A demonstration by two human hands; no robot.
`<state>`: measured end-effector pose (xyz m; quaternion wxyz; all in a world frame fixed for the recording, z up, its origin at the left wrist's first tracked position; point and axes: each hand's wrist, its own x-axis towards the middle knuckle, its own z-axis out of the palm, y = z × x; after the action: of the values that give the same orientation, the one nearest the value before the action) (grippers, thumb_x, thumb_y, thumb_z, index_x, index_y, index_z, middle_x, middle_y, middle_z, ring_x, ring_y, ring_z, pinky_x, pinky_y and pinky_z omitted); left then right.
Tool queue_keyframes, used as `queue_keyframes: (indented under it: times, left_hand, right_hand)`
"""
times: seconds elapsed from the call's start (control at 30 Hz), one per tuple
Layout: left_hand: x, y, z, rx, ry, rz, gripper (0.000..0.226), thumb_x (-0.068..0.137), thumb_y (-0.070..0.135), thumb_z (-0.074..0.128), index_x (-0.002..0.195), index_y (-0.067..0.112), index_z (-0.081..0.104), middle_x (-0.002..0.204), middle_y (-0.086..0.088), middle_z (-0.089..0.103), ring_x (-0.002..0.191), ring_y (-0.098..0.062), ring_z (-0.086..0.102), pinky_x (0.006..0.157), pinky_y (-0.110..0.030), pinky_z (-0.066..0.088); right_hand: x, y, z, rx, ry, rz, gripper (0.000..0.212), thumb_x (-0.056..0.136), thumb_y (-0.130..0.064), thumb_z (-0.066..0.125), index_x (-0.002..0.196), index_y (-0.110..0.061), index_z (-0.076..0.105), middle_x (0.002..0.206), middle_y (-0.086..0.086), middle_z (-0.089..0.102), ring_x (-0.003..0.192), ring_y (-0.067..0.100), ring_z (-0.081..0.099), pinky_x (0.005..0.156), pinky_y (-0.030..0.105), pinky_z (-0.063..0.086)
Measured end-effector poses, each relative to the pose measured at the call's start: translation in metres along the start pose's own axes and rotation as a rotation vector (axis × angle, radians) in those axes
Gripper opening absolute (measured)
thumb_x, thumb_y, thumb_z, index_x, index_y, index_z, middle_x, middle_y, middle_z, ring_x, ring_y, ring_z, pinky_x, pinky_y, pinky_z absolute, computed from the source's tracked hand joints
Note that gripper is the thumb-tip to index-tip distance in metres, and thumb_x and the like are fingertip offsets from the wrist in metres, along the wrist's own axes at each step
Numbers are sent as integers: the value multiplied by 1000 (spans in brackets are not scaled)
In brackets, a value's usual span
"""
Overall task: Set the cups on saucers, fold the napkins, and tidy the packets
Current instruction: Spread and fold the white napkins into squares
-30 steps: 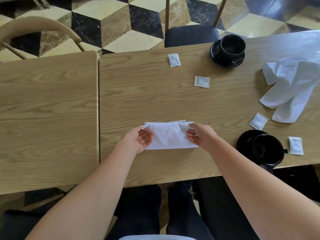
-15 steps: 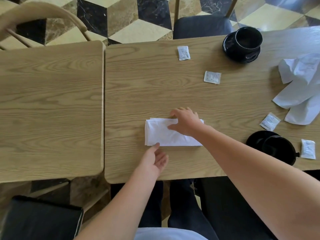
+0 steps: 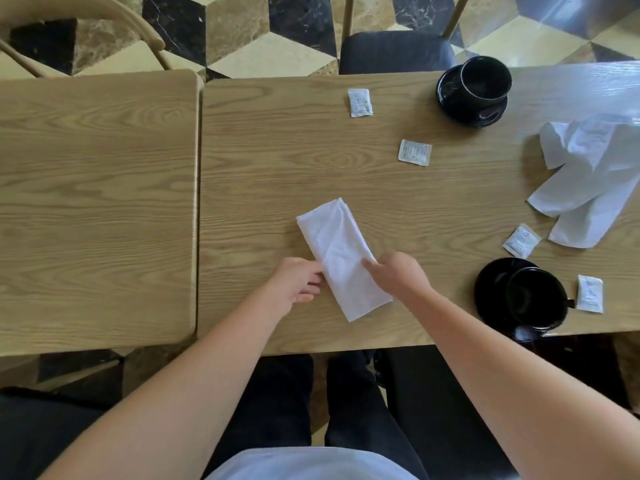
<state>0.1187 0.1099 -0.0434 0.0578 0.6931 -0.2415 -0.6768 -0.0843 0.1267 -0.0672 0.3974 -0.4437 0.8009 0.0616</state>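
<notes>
The folded napkin (image 3: 341, 258) lies slantwise at mid-frame on the bench (image 3: 277, 168). The left grip (image 3: 298, 282) pinches its left edge; the right grip (image 3: 394, 275) presses a forefinger on it, the rest I cannot tell. For a clean fold, pin the middle, bring end to end squarely, then smooth the crease

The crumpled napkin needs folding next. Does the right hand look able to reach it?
Probably yes: bare table lies between the right hand and the crumpled napkin, with only a packet near it.
</notes>
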Motion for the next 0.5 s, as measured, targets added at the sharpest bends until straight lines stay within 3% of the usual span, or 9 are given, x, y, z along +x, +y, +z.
queue_keyframes:
  times: [0.07,0.13,0.27,0.33,0.43,0.5]
  left_hand:
    - [-7,-24,12,20,-51,-59,27,94,33,68,109,11,64,105,-14,72,100,-31,71,88,-41,59]
    - [-9,-45,25,-51,-87,-113,29,94,35,67,110,10,67,104,-16,74,100,-33,72,90,-43,58]
    - [-8,-71,35,-162,19,-116,34,92,36,68,111,8,67,105,-11,75,95,-29,72,83,-40,59]
    - [-9,-81,27,-85,53,-107,36,92,34,69,112,4,66,104,-12,75,90,-27,73,76,-37,61]
    - [-7,-87,12,93,100,-30,32,91,28,69,98,-3,68,94,-15,77,83,-30,75,72,-36,60]
    - [-1,-79,3,226,249,76,26,87,32,71,84,7,66,87,-8,75,79,-27,71,72,-35,54]
  right_hand:
    - [-22,13,14,111,-3,1,46,88,-51,53,64,-12,55,63,-2,56,52,16,51,46,27,34]
    - [-39,18,27,197,-51,15,42,90,-47,53,71,-11,59,66,-1,58,56,17,54,50,28,38]
    - [-58,23,41,491,-320,210,35,90,-40,61,99,-8,70,82,2,72,61,16,69,57,27,54]
    - [-64,31,46,404,-436,231,40,86,-44,63,98,-6,71,73,4,72,57,17,66,57,27,53]
    - [-62,37,44,181,-334,118,46,85,-50,62,82,-4,70,68,4,69,62,20,61,60,30,47]
    - [-55,36,38,203,-206,62,41,86,-47,62,73,-8,64,69,2,67,64,20,60,59,29,44]
